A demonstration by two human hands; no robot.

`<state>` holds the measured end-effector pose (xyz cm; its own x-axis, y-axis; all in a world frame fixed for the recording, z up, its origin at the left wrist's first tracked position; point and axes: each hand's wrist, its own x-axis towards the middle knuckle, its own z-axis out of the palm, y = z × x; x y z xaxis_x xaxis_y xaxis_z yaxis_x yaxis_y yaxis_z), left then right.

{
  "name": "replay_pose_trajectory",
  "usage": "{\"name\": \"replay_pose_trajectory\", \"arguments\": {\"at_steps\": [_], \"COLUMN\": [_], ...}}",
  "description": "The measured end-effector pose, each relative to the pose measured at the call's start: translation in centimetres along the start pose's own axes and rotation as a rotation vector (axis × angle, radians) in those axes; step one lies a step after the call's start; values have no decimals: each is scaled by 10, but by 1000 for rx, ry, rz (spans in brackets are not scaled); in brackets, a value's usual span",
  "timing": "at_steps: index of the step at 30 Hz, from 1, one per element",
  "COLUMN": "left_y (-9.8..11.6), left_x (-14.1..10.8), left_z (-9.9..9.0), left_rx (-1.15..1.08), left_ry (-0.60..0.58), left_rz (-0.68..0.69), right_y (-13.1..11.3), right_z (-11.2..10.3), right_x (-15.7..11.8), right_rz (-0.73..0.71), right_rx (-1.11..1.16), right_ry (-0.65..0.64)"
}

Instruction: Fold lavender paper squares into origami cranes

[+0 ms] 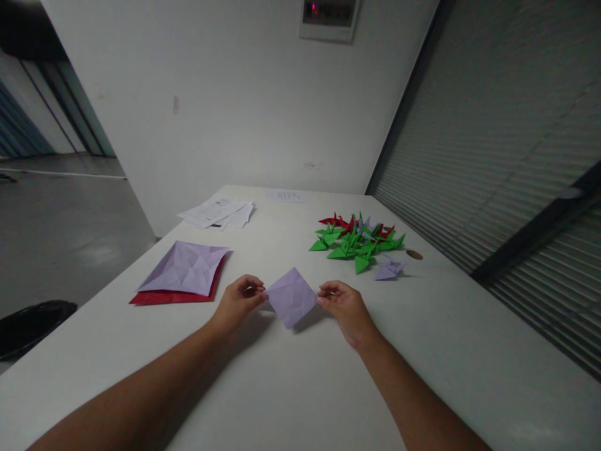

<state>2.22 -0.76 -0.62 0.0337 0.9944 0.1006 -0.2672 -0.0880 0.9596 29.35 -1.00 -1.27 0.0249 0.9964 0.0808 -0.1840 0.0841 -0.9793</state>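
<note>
A lavender square of folded origami paper [292, 299] is held between my two hands, turned so that it looks like a diamond. My left hand [241, 302] pinches its left corner between thumb and fingers. At the opposite corner, my right hand [346, 308] grips the paper the same way. Faint crease lines cross its face, and a shadow falls on the table beneath it. Left of my left hand lies a stack of creased lavender sheets [185, 268] on red paper [173, 297].
Folded green paper cranes [350, 244] with red ones [339, 220] lie at the back right, one lavender crane [389, 269] in front. A round brown hole cover [414, 255] is beside them. Printed sheets [211, 213] lie back left. A wall and window blinds bound the white table [282, 401].
</note>
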Motion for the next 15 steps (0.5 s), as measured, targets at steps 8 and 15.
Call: {"name": "replay_pose_trajectory", "arguments": {"at_steps": [8,15], "left_y": [2,1], "left_x": [-1,-1], "left_z": [1,2], "left_rx": [-22,9], "left_ry": [11,-44], "left_rz": [5,-33], "right_y": [-11,-14], "right_z": [3,10], "right_x": [-7,-17], "right_rz": [84,210], "right_rx": [-60,-72], "right_ry": [-89,-306]}}
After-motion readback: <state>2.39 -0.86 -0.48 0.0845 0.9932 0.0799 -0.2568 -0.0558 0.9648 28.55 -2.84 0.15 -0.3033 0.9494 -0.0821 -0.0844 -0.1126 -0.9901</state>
